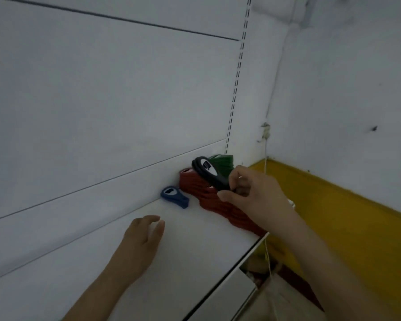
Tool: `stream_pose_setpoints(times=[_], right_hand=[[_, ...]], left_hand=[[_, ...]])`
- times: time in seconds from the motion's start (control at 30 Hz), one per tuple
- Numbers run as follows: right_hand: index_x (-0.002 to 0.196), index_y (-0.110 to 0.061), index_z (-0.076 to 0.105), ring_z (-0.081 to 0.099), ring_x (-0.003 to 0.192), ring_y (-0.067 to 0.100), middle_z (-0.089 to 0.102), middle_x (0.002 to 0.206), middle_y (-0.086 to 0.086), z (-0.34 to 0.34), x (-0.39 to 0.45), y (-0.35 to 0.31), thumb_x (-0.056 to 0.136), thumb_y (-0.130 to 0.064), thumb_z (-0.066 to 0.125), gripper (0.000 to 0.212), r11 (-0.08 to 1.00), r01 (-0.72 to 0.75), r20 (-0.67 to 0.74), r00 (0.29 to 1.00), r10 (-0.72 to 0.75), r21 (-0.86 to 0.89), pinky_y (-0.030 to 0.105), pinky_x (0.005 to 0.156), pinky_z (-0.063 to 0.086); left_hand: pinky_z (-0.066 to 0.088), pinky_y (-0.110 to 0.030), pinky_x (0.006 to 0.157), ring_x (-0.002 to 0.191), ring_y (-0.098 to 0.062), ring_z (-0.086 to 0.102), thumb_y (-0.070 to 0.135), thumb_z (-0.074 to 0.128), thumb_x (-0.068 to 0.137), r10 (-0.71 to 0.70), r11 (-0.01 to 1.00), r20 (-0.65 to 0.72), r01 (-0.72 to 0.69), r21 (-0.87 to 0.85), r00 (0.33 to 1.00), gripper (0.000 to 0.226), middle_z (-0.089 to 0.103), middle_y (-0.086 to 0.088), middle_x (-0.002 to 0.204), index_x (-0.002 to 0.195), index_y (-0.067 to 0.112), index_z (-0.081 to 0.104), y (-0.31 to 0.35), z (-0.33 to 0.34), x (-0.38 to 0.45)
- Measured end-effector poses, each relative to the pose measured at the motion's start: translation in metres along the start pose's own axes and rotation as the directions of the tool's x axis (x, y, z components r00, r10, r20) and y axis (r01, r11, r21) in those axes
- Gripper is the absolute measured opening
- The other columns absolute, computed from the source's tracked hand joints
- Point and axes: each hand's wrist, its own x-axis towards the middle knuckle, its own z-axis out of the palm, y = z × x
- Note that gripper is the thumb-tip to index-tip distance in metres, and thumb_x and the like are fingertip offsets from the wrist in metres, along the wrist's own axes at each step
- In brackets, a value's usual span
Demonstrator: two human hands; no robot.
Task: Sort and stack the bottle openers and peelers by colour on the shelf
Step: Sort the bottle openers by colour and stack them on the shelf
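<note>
White shelf (190, 246) against a white panelled wall, right hand (252, 193) at 3 o'clock pinching black bottle openers (208, 173) above a red stack (208, 195), green stack (221, 163) behind, blue opener (174, 196) at 9 o'clock of the red, left hand (140, 242) spread, resting on the shelf

White panelled back wall (107, 93) w/ a slotted upright (237, 72) at its right edge; rough whitewashed side wall (347, 89) above a yellow band (347, 218). A thin cord (267, 163) hangs in the corner. Light is dim, flat.
</note>
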Motion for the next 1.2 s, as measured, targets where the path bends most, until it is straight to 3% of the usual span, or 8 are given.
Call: stream_pose_setpoints(times=[0.13,0.23,0.4,0.57,0.87,1.03,1.13,1.2], right_hand=[[0.079,-0.025,0.052,0.062,0.067,0.012,0.069,0.073,-0.003,-0.048,0.02,0.03,0.081,-0.04,0.076,0.029,0.986,-0.04,-0.071,0.997,0.028,-0.161,0.023,0.062,0.049],[0.079,-0.025,0.054,0.064,0.071,0.012,0.07,0.079,-0.007,-0.065,0.047,0.056,0.082,-0.043,0.075,0.027,0.944,-0.065,-0.04,0.998,0.055,-0.323,0.031,0.065,0.052],[0.076,-0.025,0.052,0.052,0.06,0.004,0.065,0.075,-0.01,-0.066,0.086,0.083,0.083,-0.042,0.073,0.028,0.843,0.003,0.088,0.995,0.052,-0.537,0.027,0.055,0.04],[0.075,-0.026,0.05,0.05,0.068,0.011,0.052,0.071,-0.015,-0.049,0.108,0.077,0.083,-0.039,0.073,0.027,0.764,0.121,0.245,0.968,0.049,-0.634,0.027,0.054,0.035],[0.08,-0.022,0.055,0.044,0.061,0.003,0.052,0.066,-0.012,-0.07,0.093,0.09,0.084,-0.036,0.073,0.024,0.747,0.106,0.262,0.961,0.093,-0.656,0.028,0.054,0.034],[0.08,-0.023,0.051,0.048,0.075,0.014,0.049,0.072,-0.011,-0.051,0.114,0.076,0.085,-0.037,0.071,0.025,0.646,0.229,0.348,0.936,0.06,-0.728,0.027,0.053,0.031],[0.078,-0.024,0.048,0.05,0.081,0.018,0.045,0.074,-0.009,-0.037,0.125,0.069,0.086,-0.034,0.07,0.025,0.57,0.29,0.404,0.911,0.081,-0.769,0.026,0.052,0.028],[0.082,-0.022,0.051,0.052,0.082,0.018,0.046,0.077,-0.007,-0.027,0.13,0.067,0.085,-0.034,0.07,0.022,0.526,0.317,0.422,0.902,0.089,-0.789,0.026,0.053,0.032]], left_hand=[[0.031,-0.035,0.107,0.127,-0.029,0.044,0.039,0.049,0.099,-0.02,0.989,-0.102,0.035,0.147,0.995,0.041,0.049,-0.014,0.136,0.131,0.015,0.058,0.014,0.035,0.022],[0.031,-0.044,0.109,0.124,-0.035,0.047,0.036,0.053,0.099,0.043,0.945,-0.187,0.021,0.328,0.981,0.039,0.055,-0.021,0.131,0.125,0.009,0.064,0.013,0.054,0.034],[0.043,-0.054,0.1,0.112,-0.042,0.056,0.052,0.029,0.089,0.098,0.871,-0.218,0.023,0.492,0.971,0.064,0.06,-0.025,0.12,0.118,0.009,0.067,0.013,0.067,0.032],[0.043,-0.053,0.1,0.114,-0.039,0.055,0.054,0.029,0.089,0.101,0.849,-0.232,0.038,0.527,0.967,0.064,0.059,-0.021,0.121,0.12,0.013,0.067,0.011,0.066,0.034],[0.04,-0.054,0.102,0.118,-0.038,0.051,0.047,0.043,0.088,0.121,0.842,-0.26,0.04,0.538,0.958,0.053,0.056,-0.021,0.127,0.126,0.015,0.063,0.012,0.067,0.032],[0.037,-0.052,0.105,0.121,-0.036,0.05,0.052,0.036,0.088,0.111,0.849,-0.259,0.044,0.527,0.96,0.06,0.055,-0.019,0.129,0.128,0.017,0.062,0.012,0.067,0.031],[0.035,-0.051,0.108,0.125,-0.035,0.047,0.044,0.049,0.093,0.099,0.847,-0.248,0.049,0.529,0.964,0.048,0.053,-0.018,0.133,0.131,0.017,0.061,0.011,0.067,0.032],[0.037,-0.051,0.107,0.123,-0.035,0.049,0.046,0.048,0.092,0.105,0.843,-0.265,0.056,0.535,0.958,0.049,0.054,-0.017,0.131,0.13,0.018,0.062,0.01,0.069,0.033]])
